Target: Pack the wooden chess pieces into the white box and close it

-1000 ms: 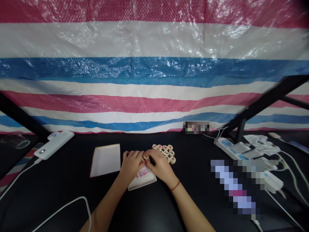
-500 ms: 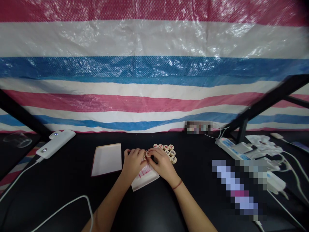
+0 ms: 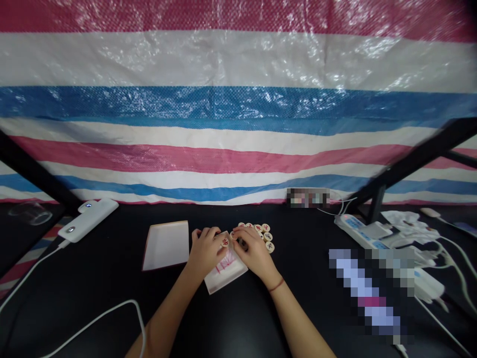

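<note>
Between the thumb and fingers of my left hand [image 3: 204, 249] is a round Chinese chess piece [image 3: 224, 242] with a red character facing up. My right hand [image 3: 254, 249] pinches another chess piece [image 3: 233, 235], mostly covered by the fingers. Below both hands lies a shallow white box [image 3: 219, 282] with pink marks on its inside; its far part is partly hidden by my hands. Several pale chess pieces [image 3: 269, 246], with red or dark characters, stand grouped beside and behind my right fingers, some of them hidden.
Left of my hands lies an open box lid [image 3: 166, 247]. A white device [image 3: 89, 220] with a cable sits at the far left. Power strips [image 3: 363, 237], plugs and cables spread over the right side. A striped plastic sheet [image 3: 223, 159] hangs behind the black table [image 3: 238, 323].
My hands have drawn slightly apart. The two chess pieces, close together before, now have a gap between them, and the left one's red character shows more fully.
</note>
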The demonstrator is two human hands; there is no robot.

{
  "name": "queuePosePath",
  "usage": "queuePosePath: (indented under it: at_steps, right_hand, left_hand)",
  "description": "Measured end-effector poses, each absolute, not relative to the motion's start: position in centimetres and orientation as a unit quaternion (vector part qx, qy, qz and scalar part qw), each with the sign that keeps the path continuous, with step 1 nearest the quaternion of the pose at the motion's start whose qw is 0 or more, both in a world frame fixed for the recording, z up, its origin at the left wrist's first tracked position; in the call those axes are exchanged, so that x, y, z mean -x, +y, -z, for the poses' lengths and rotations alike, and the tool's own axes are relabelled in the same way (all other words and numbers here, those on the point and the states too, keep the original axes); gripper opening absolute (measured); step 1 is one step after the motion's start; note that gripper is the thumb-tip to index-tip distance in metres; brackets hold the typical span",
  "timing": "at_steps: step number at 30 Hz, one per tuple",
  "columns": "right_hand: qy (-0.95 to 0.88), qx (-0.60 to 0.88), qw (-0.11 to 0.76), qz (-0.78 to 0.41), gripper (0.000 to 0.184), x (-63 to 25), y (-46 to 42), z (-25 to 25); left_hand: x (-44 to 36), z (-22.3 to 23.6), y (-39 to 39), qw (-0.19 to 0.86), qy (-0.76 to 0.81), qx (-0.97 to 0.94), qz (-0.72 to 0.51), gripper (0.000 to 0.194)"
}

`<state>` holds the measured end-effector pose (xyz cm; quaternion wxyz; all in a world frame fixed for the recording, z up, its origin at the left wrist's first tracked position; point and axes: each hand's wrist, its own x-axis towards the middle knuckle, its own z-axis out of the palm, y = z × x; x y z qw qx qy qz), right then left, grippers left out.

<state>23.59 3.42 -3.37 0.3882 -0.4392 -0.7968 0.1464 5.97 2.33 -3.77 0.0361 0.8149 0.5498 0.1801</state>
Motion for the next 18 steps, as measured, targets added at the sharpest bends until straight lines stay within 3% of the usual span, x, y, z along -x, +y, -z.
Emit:
queuePosePath:
  at_steps: [6,10,18]
  right_hand:
    - [-0.802,0.429,0.389,-0.146,0.009,-23.5,3.4,3.4]
    - [-0.809,0.418,0.386,-0.148,0.009,-23.1,3.2,3.5]
    - [-0.841,0.431,0.316,-0.089,0.012,-22.4,2.9,3.8]
  left_hand:
    - [-6.0,3.9,2.4,0.029,0.545,-0.819,-0.178,0.017]
    - [-5.9,3.7,2.5,0.015,0.572,-0.805,-0.155,0.029]
    - [-5.1,3.7,3.1,0.05,0.558,-0.824,-0.081,0.027]
